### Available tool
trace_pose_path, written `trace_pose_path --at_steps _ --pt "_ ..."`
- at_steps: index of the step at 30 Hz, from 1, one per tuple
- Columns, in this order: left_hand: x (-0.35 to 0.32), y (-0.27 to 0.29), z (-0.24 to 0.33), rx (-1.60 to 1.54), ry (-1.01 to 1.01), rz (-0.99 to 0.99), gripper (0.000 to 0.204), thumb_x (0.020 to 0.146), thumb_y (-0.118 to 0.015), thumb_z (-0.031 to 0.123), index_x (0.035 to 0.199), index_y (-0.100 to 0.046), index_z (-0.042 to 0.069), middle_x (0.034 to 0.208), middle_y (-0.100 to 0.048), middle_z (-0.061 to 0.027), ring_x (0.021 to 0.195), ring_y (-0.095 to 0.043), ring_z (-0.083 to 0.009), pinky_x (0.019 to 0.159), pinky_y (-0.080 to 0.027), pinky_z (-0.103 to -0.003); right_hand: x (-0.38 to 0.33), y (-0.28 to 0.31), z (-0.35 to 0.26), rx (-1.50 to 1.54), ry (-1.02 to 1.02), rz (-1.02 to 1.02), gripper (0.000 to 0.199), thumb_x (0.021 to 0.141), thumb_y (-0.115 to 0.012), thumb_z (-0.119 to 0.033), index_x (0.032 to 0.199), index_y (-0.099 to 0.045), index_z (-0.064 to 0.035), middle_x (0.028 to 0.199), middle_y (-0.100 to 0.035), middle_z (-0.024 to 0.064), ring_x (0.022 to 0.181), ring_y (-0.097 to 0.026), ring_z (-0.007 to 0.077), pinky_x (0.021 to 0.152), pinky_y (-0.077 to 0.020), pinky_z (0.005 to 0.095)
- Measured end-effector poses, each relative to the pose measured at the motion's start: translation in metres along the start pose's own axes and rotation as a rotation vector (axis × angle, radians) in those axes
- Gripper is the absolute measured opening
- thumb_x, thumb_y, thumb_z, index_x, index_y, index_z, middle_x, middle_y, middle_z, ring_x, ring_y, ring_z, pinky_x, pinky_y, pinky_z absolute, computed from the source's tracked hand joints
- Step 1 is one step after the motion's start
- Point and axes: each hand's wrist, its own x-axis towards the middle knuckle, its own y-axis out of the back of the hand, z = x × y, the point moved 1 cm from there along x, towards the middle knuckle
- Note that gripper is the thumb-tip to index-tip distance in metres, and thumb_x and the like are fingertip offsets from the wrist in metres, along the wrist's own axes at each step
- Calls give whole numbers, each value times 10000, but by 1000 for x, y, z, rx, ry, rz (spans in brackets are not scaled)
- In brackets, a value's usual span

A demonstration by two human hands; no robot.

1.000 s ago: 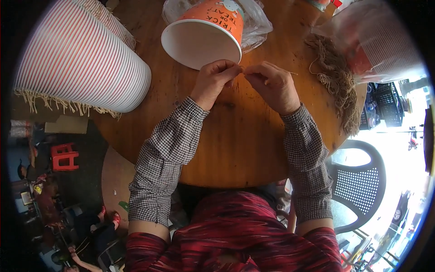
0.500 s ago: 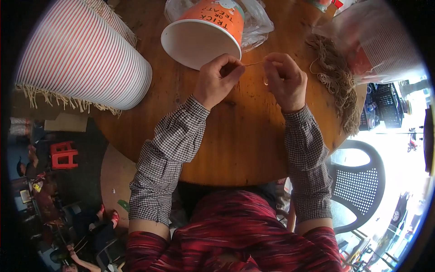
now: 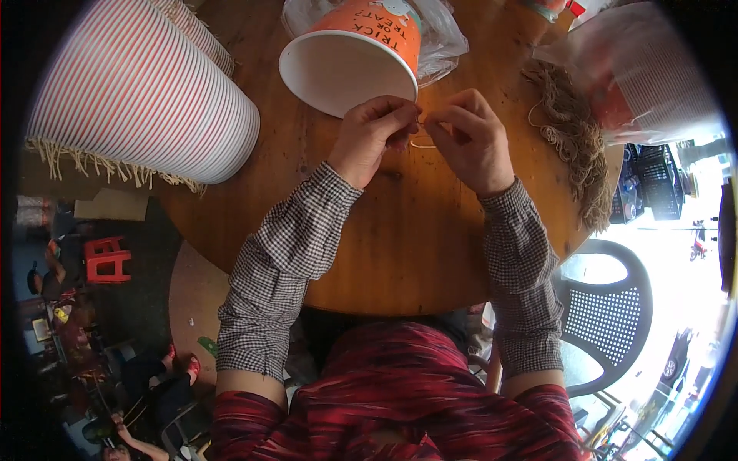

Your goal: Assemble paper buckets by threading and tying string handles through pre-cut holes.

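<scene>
Both my hands meet just in front of the rim of an orange paper bucket point(image 3: 350, 73), which lies tipped on its side with its white inside toward me. My left hand point(image 3: 371, 138) pinches a thin tan cord point(image 3: 423, 144) between thumb and fingers. Close on its right, my right hand point(image 3: 477, 142) is also closed in a pinch at the cord. A short loop of the cord hangs between the two hands; its ends are hidden by my fingers. At the right of the round wooden table point(image 3: 400, 253) lies a loose bundle of tan cords point(image 3: 573, 138).
Tall stacked white-and-red-rimmed buckets point(image 3: 146, 100) lie at the left, with cord ends point(image 3: 100, 165) fringing beneath. Clear plastic point(image 3: 442, 46) sits behind the orange bucket. Bagged buckets point(image 3: 653, 81) stand far right. A grey chair point(image 3: 603, 315) is beside the table, a red stool point(image 3: 108, 260) on the floor left.
My right hand has moved left, close to my left hand. The cord, stretched between them before, now hangs in a small loop. The orange bucket appears slightly shifted right.
</scene>
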Motion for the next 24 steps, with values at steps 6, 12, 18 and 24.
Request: trace_pose_path --at_steps 6,12,18,24 --pt "1 0 2 614 -344 9 187 901 -593 189 900 -621 4 694 -605 -10 546 -508 -64 497 -401 -216 3 4 5 115 -129 128 84 788 -652 -43 860 -623 -13 797 -560 40 580 -498 78 522 -415 217" --pt "-4 -3 7 693 -137 -25 216 875 -625 184 810 -604 -20 595 -556 -19 479 -509 -75 430 -393 -227 1 -1 5 184 -266 81 113 808 -632 -61 895 -595 1 774 -629 59 642 -570 80 582 -469 221" --pt "-1 1 3 108 59 -18 205 884 -603 206 817 -624 14 649 -555 -16 538 -494 -83 492 -387 -208 0 -2 5 128 -226 28 135 821 -619 -68 939 -609 -5 817 -659 84 697 -629 121 625 -512 252" --pt "-1 1 3 -90 80 -34 156 890 -586 160 895 -653 20 729 -582 -12 634 -520 -77 564 -434 -203 -2 -2 6 153 -244 -29 147 824 -632 -83 954 -630 -16 866 -662 98 736 -650 156 640 -526 270"
